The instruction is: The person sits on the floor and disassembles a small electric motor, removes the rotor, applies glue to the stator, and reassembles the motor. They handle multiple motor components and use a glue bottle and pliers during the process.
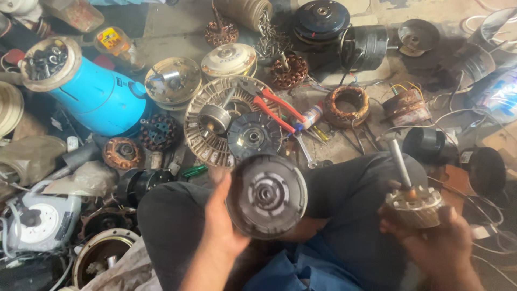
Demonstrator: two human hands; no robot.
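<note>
My left hand (223, 221) grips a round dark motor cover (267, 195) by its left edge and holds it upright over my lap, its bearing hole facing me. My right hand (436, 237) is closed around a fan rotor (413, 207), whose metal shaft (399, 161) points up and away. Both parts are blurred by motion. My knees in dark trousers (350, 188) are below the hands.
The floor ahead is crowded with motor parts: a ribbed round housing (215, 145), red-handled pliers (277, 108), a spanner (304, 151), copper stator windings (347, 106), a blue jug (99, 97) holding bolts, and black motor bodies (366, 46) at the back.
</note>
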